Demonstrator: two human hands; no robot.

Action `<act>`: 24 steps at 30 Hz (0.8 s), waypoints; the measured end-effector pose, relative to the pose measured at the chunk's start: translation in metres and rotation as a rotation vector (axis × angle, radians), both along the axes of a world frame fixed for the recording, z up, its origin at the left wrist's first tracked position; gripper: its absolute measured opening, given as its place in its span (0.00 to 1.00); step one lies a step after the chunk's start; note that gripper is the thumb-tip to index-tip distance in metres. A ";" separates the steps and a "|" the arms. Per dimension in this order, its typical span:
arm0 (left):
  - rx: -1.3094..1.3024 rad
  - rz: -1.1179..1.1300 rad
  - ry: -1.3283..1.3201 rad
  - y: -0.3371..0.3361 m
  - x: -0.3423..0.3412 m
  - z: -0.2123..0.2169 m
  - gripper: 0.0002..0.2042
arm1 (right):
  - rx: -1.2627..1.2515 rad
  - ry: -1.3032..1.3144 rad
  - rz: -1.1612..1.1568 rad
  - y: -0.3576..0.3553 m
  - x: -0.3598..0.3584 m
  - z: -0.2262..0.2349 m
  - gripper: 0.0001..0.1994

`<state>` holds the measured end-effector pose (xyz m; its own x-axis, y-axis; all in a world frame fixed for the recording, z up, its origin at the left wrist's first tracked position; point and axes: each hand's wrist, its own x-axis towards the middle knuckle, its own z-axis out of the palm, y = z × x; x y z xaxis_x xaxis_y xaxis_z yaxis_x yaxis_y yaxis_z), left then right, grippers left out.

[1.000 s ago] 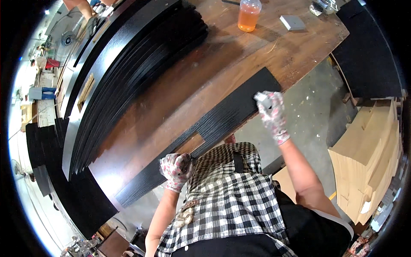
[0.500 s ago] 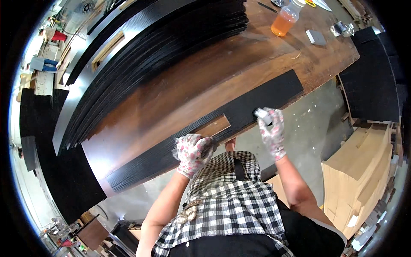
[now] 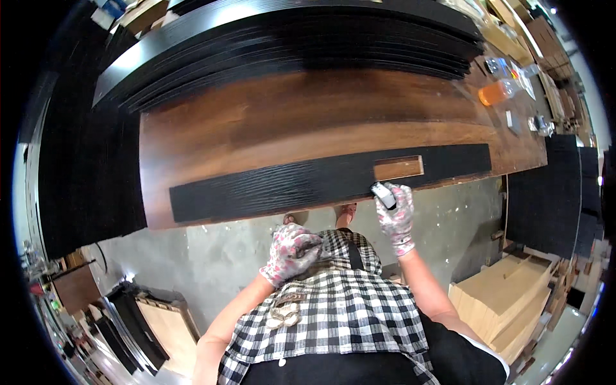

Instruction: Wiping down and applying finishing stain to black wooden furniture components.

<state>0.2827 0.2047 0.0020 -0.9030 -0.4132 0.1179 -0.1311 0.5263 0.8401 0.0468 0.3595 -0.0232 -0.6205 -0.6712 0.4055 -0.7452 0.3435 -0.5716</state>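
Note:
A long black wood-grain board (image 3: 282,183) with a rectangular cutout lies along the front edge of the brown table (image 3: 269,138). My right hand (image 3: 396,215), in a white glove with pink spots, closes round a small white-and-black block (image 3: 384,195). That block is at the board's near edge, just below the cutout; its exact kind is unclear. My left hand (image 3: 290,253), gloved alike, is closed in front of the checked apron, off the board. A crumpled dark grey rag (image 3: 309,249) shows at its fingers.
Behind the board rises a tall stack of black boards (image 3: 289,51). At the table's right end are a bottle of orange liquid (image 3: 495,94) and a small grey block (image 3: 512,120). Black panels (image 3: 90,154) stand left, more (image 3: 542,199) right, above pale wooden boards (image 3: 504,295).
The view has swung round, so the board now lies nearly level. My left hand has come off the board toward the apron. My right hand's block has shifted along the board to below the cutout.

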 end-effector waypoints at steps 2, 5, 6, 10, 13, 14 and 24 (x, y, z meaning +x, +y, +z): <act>-0.033 0.064 -0.017 0.001 0.011 -0.005 0.14 | 0.023 0.035 0.070 -0.012 -0.002 0.006 0.18; -0.064 0.096 -0.104 0.005 0.021 -0.003 0.13 | 0.040 -0.032 0.116 -0.036 0.018 0.017 0.19; -0.063 0.129 -0.107 0.010 0.021 -0.007 0.13 | 0.028 -0.086 0.115 -0.041 0.024 0.014 0.19; -0.074 0.229 -0.046 0.021 0.021 -0.011 0.11 | 0.088 -0.085 0.303 -0.082 0.042 0.029 0.19; 0.059 0.306 -0.069 0.031 0.030 -0.007 0.10 | 0.076 -0.042 0.501 -0.119 0.064 0.042 0.17; 0.033 0.335 -0.039 0.034 0.032 -0.008 0.10 | 0.119 -0.068 0.545 -0.131 0.072 0.046 0.17; -0.166 0.641 -0.114 0.064 0.056 -0.012 0.10 | 0.297 0.087 0.821 -0.260 0.145 0.070 0.16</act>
